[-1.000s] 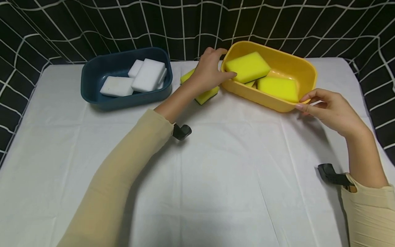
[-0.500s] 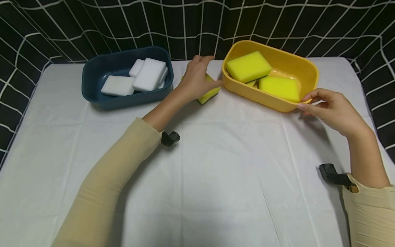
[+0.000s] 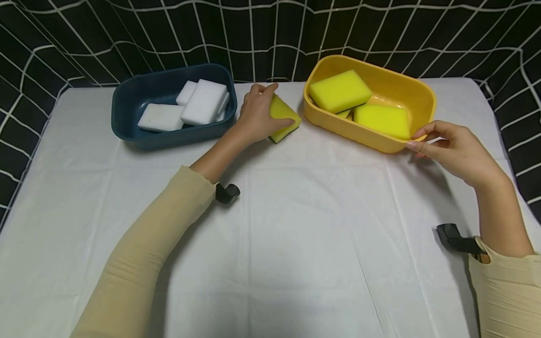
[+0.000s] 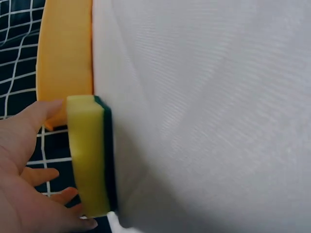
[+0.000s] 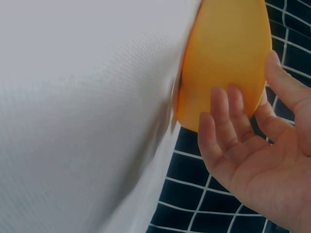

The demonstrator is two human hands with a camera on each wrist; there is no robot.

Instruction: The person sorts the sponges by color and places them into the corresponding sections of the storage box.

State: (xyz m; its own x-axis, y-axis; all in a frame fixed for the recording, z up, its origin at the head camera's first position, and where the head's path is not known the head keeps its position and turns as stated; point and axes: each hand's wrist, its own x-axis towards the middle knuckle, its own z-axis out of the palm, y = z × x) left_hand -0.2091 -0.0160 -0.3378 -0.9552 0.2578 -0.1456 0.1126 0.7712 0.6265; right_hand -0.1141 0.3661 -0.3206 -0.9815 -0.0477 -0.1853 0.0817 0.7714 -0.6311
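Note:
A yellow sponge with a dark green scouring side lies on the white table between two bins. My left hand is over it with thumb and fingers spread apart. In the left wrist view, the thumb is by the top of the sponge and the fingers are by its lower end; firm contact cannot be made out. At the near right corner of the yellow bin, my right hand pinches the rim between thumb and index finger. The other fingers are by the outer wall of the bin.
Several yellow sponges lie inside the yellow bin. A dark blue bin with several white sponges stands to the left. Behind both hangs a black curtain with a white grid. White cloth covers the table.
My left hand has moved left and down, away from the yellow bin's rim, to the sponge on the table. The right hand has stayed at the bin's corner.

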